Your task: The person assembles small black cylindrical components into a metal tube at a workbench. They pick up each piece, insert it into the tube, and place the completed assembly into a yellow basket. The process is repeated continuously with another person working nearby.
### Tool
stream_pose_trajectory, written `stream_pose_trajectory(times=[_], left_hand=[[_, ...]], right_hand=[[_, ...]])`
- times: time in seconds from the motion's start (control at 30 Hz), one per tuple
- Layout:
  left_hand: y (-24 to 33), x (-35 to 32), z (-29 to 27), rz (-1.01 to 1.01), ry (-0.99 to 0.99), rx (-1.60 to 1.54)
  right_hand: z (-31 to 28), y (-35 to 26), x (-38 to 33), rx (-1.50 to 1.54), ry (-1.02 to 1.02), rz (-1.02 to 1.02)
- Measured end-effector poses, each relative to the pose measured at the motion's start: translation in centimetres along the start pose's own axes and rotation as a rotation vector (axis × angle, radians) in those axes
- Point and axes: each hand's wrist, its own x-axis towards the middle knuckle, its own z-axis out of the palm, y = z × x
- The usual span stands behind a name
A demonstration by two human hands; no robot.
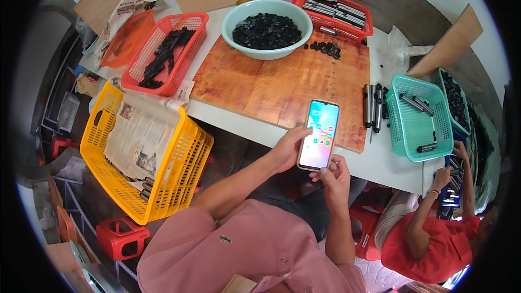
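Phone [319,134], screen lit w/ coloured icons, is held upright-ish over the near edge of the wooden board [271,84]. Left hand [286,149] wraps its left edge, fingers curled round the side, thumb near the screen. Right hand [333,176] supports the bottom right corner, fingers loosely bent, thumb at the lower screen.

Beyond on the board: pale green bowl [267,43] full of small black parts, a few loose black parts [325,49] beside it. Left: red basket [163,54] w/ black pieces, yellow basket [146,157] lined w/ newspaper. Right: metal tubes [373,106], teal basket [418,122] holding 3 or so tubes. Another person in red [434,239] sits at right.
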Motion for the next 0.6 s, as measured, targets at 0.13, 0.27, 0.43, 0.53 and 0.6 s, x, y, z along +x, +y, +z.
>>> stream_pose_trajectory(times=[0.13, 0.27, 0.43, 0.53, 0.6], left_hand=[[1.6, -1.1, 0.8, -0.042, -0.006, -0.140], [2.0, -1.3, 1.4, -0.095, -0.050, -0.144], [2.0, -2.2, 2.5, -0.014, 0.030, 0.239], [2.1, -3.1, 2.7, -0.011, 0.071, 0.357], [2.5, -3.7, 2.7, 0.028, 0.083, 0.390]], right_hand=[[1.0, 0.4, 0.2, 0.055, -0.018, -0.005], [0.1, 0.1, 0.2, 0.073, -0.050, 0.012], [-0.5, 0.8, 0.0, 0.110, -0.064, 0.023], [-0.8, 1.0, 0.0, 0.160, -0.097, 0.065], [-0.6, 1.1, 0.5, 0.140, -0.122, 0.068]])
